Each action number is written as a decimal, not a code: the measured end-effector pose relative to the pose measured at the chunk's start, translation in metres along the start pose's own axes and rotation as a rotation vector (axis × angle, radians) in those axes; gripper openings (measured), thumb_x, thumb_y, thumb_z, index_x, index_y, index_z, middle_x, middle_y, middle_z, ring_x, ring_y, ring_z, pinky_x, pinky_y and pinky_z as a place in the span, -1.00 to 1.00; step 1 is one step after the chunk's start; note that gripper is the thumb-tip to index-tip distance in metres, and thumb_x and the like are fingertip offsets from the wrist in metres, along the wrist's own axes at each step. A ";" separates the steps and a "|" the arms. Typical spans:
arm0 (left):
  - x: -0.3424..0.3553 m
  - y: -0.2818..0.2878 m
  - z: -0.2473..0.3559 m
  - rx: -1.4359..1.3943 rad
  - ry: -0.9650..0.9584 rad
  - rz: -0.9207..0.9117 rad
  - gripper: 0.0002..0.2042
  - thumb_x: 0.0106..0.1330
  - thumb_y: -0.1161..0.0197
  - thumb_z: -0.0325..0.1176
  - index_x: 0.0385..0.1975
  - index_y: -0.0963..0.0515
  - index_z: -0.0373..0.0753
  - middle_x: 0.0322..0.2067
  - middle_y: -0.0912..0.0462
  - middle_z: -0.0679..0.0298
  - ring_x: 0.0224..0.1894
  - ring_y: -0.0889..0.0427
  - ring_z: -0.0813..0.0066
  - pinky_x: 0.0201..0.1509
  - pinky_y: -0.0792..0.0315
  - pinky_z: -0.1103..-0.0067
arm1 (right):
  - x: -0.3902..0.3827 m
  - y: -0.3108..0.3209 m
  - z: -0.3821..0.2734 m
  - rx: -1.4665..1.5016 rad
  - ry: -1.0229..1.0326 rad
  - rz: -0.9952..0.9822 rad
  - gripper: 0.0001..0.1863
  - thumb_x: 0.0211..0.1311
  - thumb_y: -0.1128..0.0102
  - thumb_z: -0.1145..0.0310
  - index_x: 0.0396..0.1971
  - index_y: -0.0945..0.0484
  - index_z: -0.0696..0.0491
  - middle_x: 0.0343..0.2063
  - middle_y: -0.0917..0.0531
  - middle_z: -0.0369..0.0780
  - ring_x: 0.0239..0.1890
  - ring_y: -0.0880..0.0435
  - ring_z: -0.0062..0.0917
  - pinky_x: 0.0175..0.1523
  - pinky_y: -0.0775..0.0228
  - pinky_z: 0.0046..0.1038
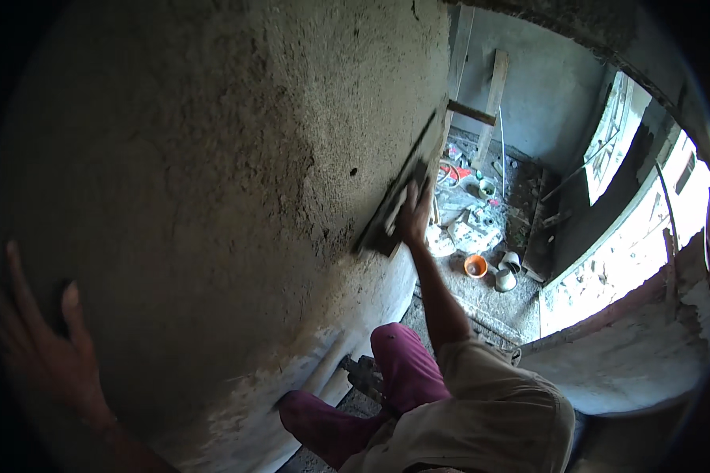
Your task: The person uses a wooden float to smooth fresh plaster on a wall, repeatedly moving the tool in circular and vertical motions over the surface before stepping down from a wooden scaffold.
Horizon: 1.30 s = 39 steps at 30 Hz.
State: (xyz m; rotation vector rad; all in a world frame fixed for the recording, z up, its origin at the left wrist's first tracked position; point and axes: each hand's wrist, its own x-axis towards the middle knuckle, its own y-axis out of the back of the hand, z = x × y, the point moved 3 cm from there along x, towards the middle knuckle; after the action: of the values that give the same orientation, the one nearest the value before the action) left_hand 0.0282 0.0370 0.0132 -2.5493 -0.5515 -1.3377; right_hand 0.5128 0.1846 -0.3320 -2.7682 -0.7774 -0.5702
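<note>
A rough, damp-looking plastered wall (244,158) fills the left and middle of the head view. Against its right part lies a long, flat plastering float (380,235), tilted so that its upper end leans right. My right hand (412,211) is closed on the back of this float, with the arm stretched forward. At the far left, my left hand (55,355) is raised beside the wall, fingers spread and nothing in them. Whether its palm touches the plaster cannot be made out. A small dark hole (353,171) shows in the plaster left of the float.
Below are my bent knees in purple trousers (406,355). On the floor lower right stand an orange bucket (475,266), pale buckets (506,279) and white sacks (475,230). A wooden plank (493,98) leans behind. Bright window openings (607,268) line the right.
</note>
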 end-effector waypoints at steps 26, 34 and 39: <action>0.000 0.007 -0.001 -0.027 -0.007 0.082 -0.35 0.31 0.14 0.24 0.35 -0.15 0.09 0.38 -0.05 0.18 0.41 0.01 0.07 0.35 0.11 -0.11 | 0.164 -0.023 -0.356 0.034 0.725 -0.116 -0.26 0.34 0.08 -0.08 0.33 -0.09 0.11 0.28 -0.22 0.08 0.34 -0.18 -0.09 0.34 -0.10 -0.26; 0.006 0.007 0.002 -0.019 0.025 0.052 -0.37 0.31 0.12 0.23 0.35 -0.14 0.15 0.37 -0.07 0.18 0.40 -0.02 0.06 0.35 0.08 -0.09 | 0.099 0.001 -0.114 -0.041 0.412 -0.064 -0.34 0.38 0.08 0.08 0.34 -0.06 0.13 0.26 -0.25 0.08 0.32 -0.23 -0.13 0.35 -0.09 -0.29; 0.016 0.018 0.017 -0.022 0.010 0.176 -0.38 0.31 0.13 0.23 0.34 -0.15 0.17 0.41 0.03 0.34 0.43 0.08 0.12 0.37 0.16 -0.15 | -0.064 0.000 -0.001 0.067 0.251 -0.128 -0.38 0.36 0.00 0.22 0.30 -0.11 0.21 0.24 -0.28 0.10 0.32 -0.24 -0.14 0.33 -0.12 -0.28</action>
State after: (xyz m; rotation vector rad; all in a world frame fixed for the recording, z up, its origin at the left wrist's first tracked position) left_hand 0.0570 0.0302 0.0166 -2.5386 -0.3044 -1.3012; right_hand 0.4622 0.1556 -0.3573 -2.5335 -0.9003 -0.8777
